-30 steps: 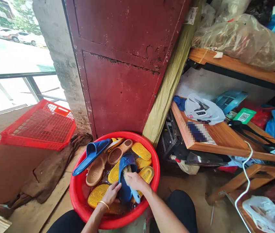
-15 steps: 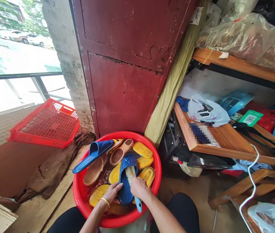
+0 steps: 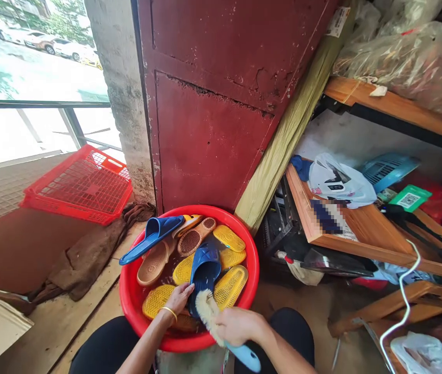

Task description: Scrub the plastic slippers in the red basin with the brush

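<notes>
- Head view: the left hand [image 3: 177, 300] grips a blue slipper [image 3: 204, 275], fingers curled around its edge, inside a red basin [image 3: 252, 270].
- The right hand [image 3: 240, 326] has its fingers closed around a brush [image 3: 206, 317], whose pale bristles sit just beside the slipper, over the basin's near rim.
- Yellow slippers [image 3: 229, 285], a tan slipper [image 3: 154, 262] and another blue slipper [image 3: 151, 236] lie in the basin, in water.
- Behind the basin stands a dark red metal door [image 3: 209, 114]; a red crate [image 3: 84, 184] leans to the left, and a brown cloth [image 3: 88, 254] lies on the floor.
</notes>
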A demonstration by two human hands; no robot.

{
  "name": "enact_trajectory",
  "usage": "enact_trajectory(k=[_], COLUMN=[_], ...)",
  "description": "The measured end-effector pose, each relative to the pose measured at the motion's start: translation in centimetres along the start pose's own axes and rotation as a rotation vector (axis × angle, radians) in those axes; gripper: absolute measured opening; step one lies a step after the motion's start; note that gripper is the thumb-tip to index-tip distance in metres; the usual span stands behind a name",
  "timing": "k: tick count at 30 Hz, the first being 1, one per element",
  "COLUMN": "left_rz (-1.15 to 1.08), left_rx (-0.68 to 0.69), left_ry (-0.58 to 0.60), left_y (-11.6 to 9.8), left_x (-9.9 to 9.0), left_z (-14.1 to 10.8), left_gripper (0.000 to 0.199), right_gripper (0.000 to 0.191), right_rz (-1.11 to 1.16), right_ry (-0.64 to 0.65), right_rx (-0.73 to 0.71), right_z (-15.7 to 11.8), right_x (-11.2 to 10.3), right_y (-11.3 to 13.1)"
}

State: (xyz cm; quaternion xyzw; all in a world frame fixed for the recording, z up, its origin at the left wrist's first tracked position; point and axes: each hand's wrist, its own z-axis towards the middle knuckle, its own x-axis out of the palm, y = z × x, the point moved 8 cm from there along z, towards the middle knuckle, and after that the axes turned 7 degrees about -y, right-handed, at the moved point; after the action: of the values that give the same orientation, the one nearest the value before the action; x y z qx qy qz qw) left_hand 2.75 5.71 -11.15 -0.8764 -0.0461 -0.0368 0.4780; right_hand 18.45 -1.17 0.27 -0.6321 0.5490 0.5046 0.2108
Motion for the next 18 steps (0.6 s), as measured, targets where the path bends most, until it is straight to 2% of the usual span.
enact_trajectory(k=[2,5,9,12,14,16,18], left_rz=[0.001,-0.009,0.091,0.23,0.242,0.208,0.186], left_rx=[0.0,0.051,0.28,0.392,0.473,0.536,0.543], left_ry=[0.014,0.031,-0.134,-0.215,-0.235,-0.241,-0.204], left_y=[-0.1,-0.8,-2.9,-3.5,-3.6,-3.5,-3.0], left_x=[0.2,0.6,-0.9,-1.6,-1.7,-1.5,-1.0], left_z=[-0.1,-0.3,-0.7,-1.3,-1.7,-1.9,-1.8], left_gripper=[0.026,0.024,0.023,0.027,0.032,0.035,0.038], right_gripper=[0.03,0.032,0.044,0.058,0.065,0.067,0.065], right_rz=[0.002,0.135,0.446,0.587,0.567,0.449,0.293], right_ry=[0.107,0.14,-0.119,-0.191,-0.3,-0.448,-0.47], right_rx=[-0.078,-0.082,0.021,0.087,0.112,0.12,0.119], right_z=[-1.5,-2.0,-1.9,-2.8,-3.1,-2.8,-1.6], right_x=[0.4,-1.3,-5.7,-6.3,-6.3,-6.2,-4.9], right_y=[0.7,0.3,-1.9,-3.1,-3.2,-2.6,-1.3])
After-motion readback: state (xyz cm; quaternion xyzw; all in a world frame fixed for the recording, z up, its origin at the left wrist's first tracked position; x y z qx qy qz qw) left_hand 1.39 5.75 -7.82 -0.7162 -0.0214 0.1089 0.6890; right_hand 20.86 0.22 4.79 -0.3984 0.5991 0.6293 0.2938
